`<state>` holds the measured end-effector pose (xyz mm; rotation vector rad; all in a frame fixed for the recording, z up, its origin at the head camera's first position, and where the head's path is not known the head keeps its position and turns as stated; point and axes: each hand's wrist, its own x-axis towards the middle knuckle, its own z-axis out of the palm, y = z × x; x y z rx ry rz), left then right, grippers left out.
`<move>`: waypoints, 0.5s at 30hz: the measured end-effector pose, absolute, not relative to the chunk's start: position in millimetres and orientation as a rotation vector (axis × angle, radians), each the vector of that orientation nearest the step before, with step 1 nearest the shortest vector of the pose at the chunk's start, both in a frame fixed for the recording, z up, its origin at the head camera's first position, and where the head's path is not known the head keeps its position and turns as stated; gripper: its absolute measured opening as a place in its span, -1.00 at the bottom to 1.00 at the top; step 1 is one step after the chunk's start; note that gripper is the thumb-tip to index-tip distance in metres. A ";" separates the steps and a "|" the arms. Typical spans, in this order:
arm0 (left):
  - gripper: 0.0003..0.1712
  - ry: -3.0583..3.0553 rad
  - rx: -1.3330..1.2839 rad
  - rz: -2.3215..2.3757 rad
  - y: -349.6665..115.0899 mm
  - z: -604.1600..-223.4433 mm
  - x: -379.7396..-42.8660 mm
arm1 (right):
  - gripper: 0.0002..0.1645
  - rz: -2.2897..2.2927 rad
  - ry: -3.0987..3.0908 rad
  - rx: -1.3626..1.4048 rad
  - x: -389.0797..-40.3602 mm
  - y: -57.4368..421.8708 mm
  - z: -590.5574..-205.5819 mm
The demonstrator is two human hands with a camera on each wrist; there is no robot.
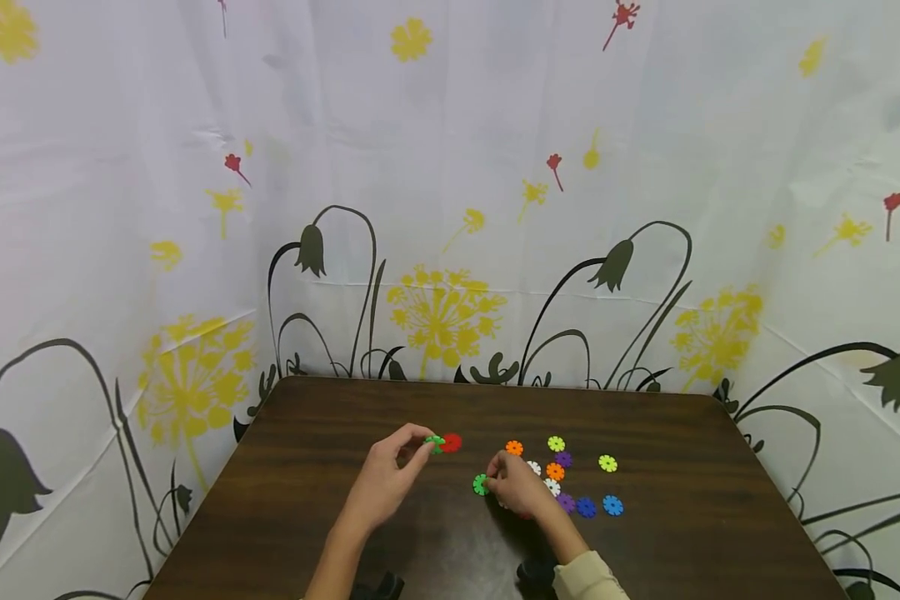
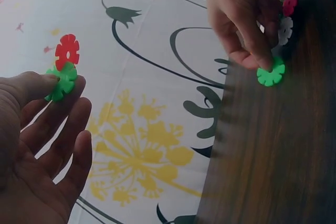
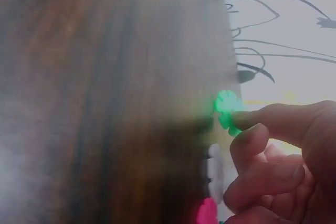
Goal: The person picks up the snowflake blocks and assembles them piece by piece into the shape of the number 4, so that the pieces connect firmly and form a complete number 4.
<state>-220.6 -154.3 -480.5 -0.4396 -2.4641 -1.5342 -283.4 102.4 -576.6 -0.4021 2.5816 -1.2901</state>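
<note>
My left hand [image 1: 390, 475] pinches a green notched plastic disc [image 2: 66, 81] between thumb and forefinger, the other fingers loosely bent. Joined to that disc is a red notched disc [image 2: 67, 51], standing out past the fingertips. To the right, my right hand [image 1: 521, 483] holds a second green notched disc [image 3: 227, 103] by its edge with thumb and finger. This disc is low over the table, beside the loose discs. In the right wrist view, a white disc [image 3: 215, 174] and a pink disc [image 3: 208, 212] show below the fingers.
Several loose discs lie around and right of my right hand, among them an orange disc [image 1: 514, 448], a yellow-green disc [image 1: 607, 463] and a blue disc [image 1: 612, 505]. The dark wooden table [image 1: 330, 417] ends at a flower-printed curtain [image 1: 450, 208].
</note>
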 end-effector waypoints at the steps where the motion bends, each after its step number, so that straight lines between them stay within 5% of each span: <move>1: -0.91 -2.468 -0.443 -1.535 -153.7 -480.4 -220.4 | -0.81 -1.343 2.537 -0.414 -283.1 104.0 -577.5; 15: -0.86 -2.491 -0.491 -1.543 -150.9 -475.5 -221.7 | -0.66 -1.841 2.098 -0.465 -264.4 111.8 -531.2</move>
